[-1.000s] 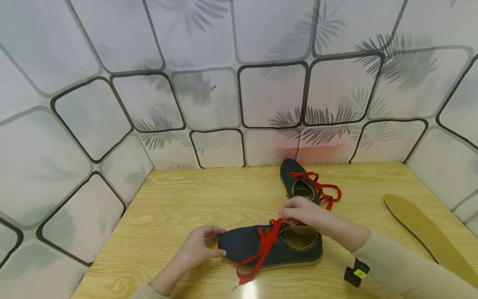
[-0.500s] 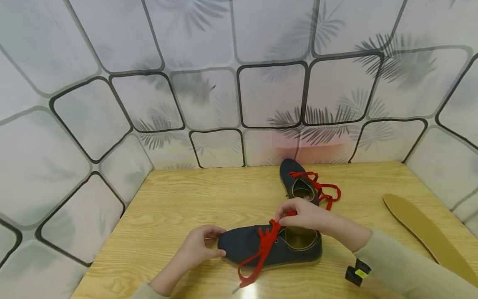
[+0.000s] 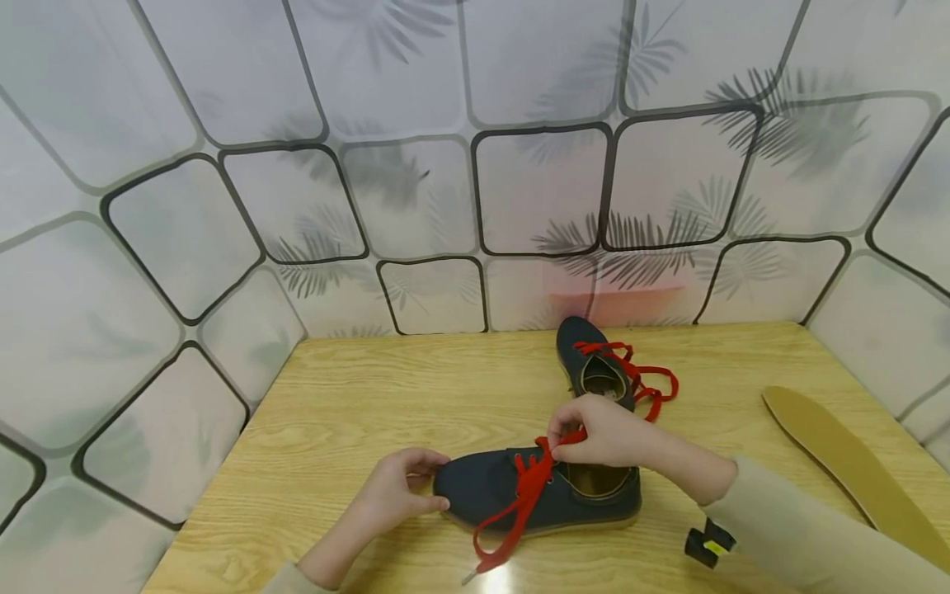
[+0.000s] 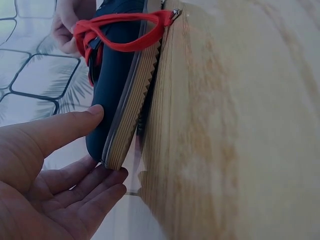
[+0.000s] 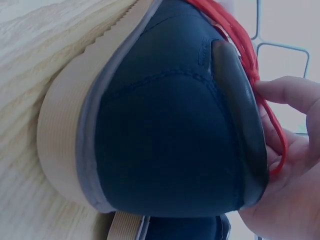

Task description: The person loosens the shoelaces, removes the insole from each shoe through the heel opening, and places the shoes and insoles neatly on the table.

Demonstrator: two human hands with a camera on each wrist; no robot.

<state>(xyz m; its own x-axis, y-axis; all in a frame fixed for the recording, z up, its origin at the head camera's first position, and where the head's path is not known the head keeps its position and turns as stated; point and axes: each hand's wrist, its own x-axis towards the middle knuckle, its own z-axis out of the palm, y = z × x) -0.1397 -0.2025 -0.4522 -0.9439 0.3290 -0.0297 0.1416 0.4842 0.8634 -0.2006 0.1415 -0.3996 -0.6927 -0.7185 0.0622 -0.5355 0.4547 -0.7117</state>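
Near shoe point(image 3: 471, 487) sat upright on the wood-grain table point(image 3: 356, 388), toe to L, heel to R. Left hand point(image 3: 397, 491) held the toe, thumb on one side, fingers at the other by the sole edge. Right hand point(image 3: 597, 429) pinched red lace point(image 3: 529, 487) just above the tongue, approx. at the front of the shoe opening point(image 3: 597, 483).

Handling (est.): shoe prob. light; dark upper soft, would dent under a hard squeeze; ribbed sole point(image 4: 131, 115) looked stiffer — better hold there or round the heel point(image 5: 165, 135). Lace limp, flat, prob. not very slippery; best pinched close to the eyelets. Loose end looped down over the near side to its tip point(image 3: 469, 577) — snag risk. Nothing fragile noted.

Edges/room: most open wood lay L of the toe and behind it, out to the table's L edge. Back edge met the patterned backdrop point(image 3: 416, 206); front edge not in head view. Tight spot = behind the heel: far shoe point(image 3: 573, 334) stood there, toe pointing away, own lace trailing R. Contact between shoes — couldn't tell, R hand in the way. Tan insole-like piece point(image 3: 824, 437) lay flat at far R, well apart from both shoes.
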